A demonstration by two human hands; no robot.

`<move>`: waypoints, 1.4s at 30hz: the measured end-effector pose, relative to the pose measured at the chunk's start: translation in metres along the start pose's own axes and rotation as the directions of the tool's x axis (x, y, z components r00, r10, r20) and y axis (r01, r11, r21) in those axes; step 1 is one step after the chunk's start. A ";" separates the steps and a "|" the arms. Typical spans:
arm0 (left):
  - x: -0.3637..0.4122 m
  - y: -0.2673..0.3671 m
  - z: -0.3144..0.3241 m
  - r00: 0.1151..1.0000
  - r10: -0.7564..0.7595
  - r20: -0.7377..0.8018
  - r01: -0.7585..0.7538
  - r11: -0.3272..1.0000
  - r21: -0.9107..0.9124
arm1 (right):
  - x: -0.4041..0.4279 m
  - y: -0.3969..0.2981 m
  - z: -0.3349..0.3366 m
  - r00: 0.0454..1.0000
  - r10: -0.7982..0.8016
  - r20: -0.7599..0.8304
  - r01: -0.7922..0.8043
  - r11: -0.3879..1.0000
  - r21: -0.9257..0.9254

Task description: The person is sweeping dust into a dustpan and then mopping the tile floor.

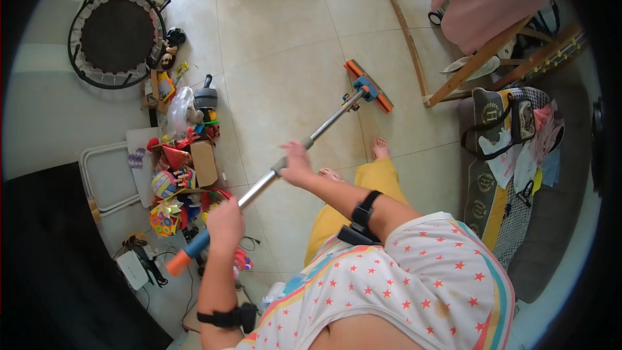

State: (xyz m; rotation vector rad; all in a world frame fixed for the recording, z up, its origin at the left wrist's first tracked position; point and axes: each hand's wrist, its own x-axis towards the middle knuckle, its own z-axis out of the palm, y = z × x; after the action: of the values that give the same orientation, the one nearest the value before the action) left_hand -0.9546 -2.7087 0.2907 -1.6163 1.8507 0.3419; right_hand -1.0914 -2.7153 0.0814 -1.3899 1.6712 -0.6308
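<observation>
A sponge mop with a metal pole [260, 189] slants across the view in front of me. My left hand [226, 226] is closed around the pole's upper part, just above its blue and orange end grip [189, 253]. Farther down the pole, my right hand [296, 163] grips it near a grey joint. The orange and blue mop head [368, 86] is at the pole's far end, on the pale tiled floor [286, 82], beyond my feet.
Toys and a cardboard box [203, 163] crowd the left side, below a small trampoline [116, 35]. At the right are a wooden frame [406, 34] draped with pink cloth [500, 0] and a sofa [554, 233] with clothes and a bag. Cables lie at lower left.
</observation>
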 end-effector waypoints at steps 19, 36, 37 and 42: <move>-0.164 0.176 0.162 0.857 -0.202 0.475 0.463 0.706 -0.536 | -0.089 0.154 -0.034 0.234 0.710 0.665 -0.972 0.155 0.177; -0.019 0.357 0.141 0.868 0.402 0.292 0.449 -0.383 -0.807 | 0.074 0.269 -0.181 0.677 0.696 0.237 -0.687 0.714 -0.133; -0.031 0.357 0.148 0.857 0.412 0.309 0.467 -0.371 -0.802 | 0.060 0.281 -0.174 0.681 0.693 0.235 -0.684 0.717 -0.134; -0.144 0.372 0.208 0.865 0.295 0.406 0.491 -0.332 -0.805 | -0.073 0.296 -0.146 0.765 0.582 0.276 -0.580 0.809 -0.095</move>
State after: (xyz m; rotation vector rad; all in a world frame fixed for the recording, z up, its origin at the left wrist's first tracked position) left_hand -1.2432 -2.3978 0.1424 -2.1556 0.4457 2.6375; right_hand -1.3700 -2.5899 -0.0622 -0.8284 1.7279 -0.0521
